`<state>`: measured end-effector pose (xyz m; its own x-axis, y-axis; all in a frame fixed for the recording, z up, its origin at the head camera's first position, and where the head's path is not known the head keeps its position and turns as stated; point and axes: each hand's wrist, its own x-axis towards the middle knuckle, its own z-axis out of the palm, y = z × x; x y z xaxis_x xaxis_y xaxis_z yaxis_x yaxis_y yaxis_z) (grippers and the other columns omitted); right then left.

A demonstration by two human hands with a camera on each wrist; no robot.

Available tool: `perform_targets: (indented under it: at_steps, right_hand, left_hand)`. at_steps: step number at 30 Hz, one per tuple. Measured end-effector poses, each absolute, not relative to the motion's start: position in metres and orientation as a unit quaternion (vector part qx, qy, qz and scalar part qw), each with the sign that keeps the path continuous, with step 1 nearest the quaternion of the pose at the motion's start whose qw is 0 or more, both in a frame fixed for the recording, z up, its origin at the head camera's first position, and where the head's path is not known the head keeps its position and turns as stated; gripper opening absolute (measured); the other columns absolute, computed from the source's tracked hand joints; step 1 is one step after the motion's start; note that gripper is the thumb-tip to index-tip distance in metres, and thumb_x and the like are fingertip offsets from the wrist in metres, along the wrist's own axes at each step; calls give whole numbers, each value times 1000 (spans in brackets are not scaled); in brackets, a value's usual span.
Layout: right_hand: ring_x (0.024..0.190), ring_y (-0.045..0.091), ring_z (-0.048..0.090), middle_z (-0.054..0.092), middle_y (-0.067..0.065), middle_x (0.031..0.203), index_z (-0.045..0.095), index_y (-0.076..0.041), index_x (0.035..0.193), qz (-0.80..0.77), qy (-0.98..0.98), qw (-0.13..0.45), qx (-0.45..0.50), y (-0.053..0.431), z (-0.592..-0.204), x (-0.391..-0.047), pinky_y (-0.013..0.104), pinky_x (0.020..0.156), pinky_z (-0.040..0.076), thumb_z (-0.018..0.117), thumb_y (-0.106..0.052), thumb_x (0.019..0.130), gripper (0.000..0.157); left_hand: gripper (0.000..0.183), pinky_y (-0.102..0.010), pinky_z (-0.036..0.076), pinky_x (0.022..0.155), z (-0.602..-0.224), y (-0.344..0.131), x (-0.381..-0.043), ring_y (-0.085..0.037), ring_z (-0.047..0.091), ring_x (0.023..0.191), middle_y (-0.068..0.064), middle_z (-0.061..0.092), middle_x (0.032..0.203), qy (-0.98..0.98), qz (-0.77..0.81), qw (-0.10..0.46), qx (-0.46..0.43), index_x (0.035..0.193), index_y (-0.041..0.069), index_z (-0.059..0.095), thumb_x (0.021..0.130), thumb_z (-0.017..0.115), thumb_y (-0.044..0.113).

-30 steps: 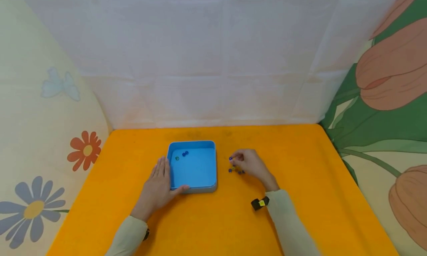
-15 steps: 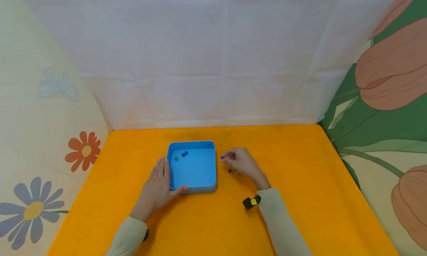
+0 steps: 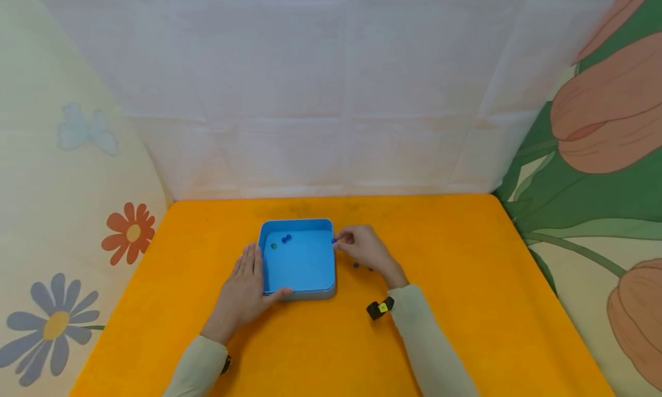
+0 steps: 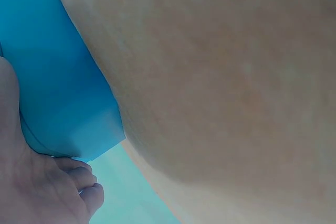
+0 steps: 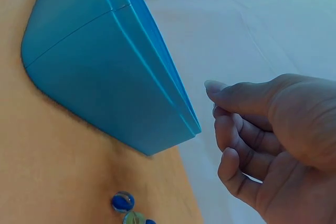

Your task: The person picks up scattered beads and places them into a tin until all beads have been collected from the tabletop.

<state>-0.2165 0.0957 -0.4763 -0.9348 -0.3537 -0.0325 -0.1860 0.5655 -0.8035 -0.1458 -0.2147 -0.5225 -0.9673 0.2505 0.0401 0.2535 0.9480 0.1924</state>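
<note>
A square blue box stands on the table, with two blue marbles and a green one inside near its far left corner. My left hand rests against the box's left side and front corner, fingers straight. At the right rim, my right hand pinches a blue marble between thumb and fingertips; in the right wrist view the fingers hide it. Below that hand, more marbles lie on the table, among them a blue one and a yellowish one.
An orange cloth covers the table. A white sheet hangs behind it, with a flower-printed cloth at the left and a tulip-printed one at the right.
My right hand has moved left with the blue marble, from above the loose marbles to the box's right rim. My left hand has stayed in place.
</note>
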Motion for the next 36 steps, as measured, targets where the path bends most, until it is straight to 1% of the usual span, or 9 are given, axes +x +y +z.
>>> perform_targets:
  at_steps: [2,7,14,19,23,29,36]
  right_hand:
    - [80,17,63,77,15,103,77,-10,111,-440,879,96,-157,94,-475,-217,26,72,56,71,-23,102,17]
    - [78,18,61,76,16,101,77,-11,108,-432,881,94,-166,89,-473,-221,27,71,54,70,-23,103,15]
    - [78,15,63,75,6,95,78,-11,110,-421,885,89,-178,79,-473,-228,25,69,55,70,-22,103,15]
    - [74,16,61,76,14,98,78,-9,110,-420,882,91,-191,74,-471,-230,25,64,52,70,-22,102,17]
    - [71,17,60,76,14,98,78,-11,109,-416,884,96,-189,72,-470,-231,25,61,50,71,-22,102,15]
    - [74,15,61,77,12,99,78,-11,110,-404,888,105,-193,68,-470,-235,24,64,51,70,-23,103,16]
    - [76,15,62,76,8,97,77,-10,111,-404,885,103,-208,58,-470,-241,24,67,54,70,-22,103,16]
  left_hand:
    - [129,-62,27,129,-522,-215,-146,-51,23,160,-34,19,171,-987,-98,9,-128,162,-13,15,88,56,84]
    - [128,-61,27,128,-520,-215,-145,-51,22,160,-34,18,171,-988,-95,6,-125,162,-13,15,89,57,83]
    - [130,-62,27,128,-520,-214,-146,-51,23,159,-34,19,171,-989,-87,1,-119,162,-13,16,87,55,85]
    - [130,-61,27,129,-520,-214,-147,-50,22,161,-33,17,172,-989,-86,-8,-119,163,-12,13,88,53,86]
    - [130,-61,27,129,-521,-213,-147,-50,22,160,-33,17,172,-989,-88,-10,-119,163,-12,13,88,53,86]
    - [130,-62,28,128,-521,-214,-149,-51,23,160,-34,17,172,-989,-94,-6,-117,163,-12,13,88,55,85]
    - [130,-62,27,129,-523,-216,-151,-51,21,160,-33,16,172,-988,-93,-1,-122,163,-12,13,88,54,85]
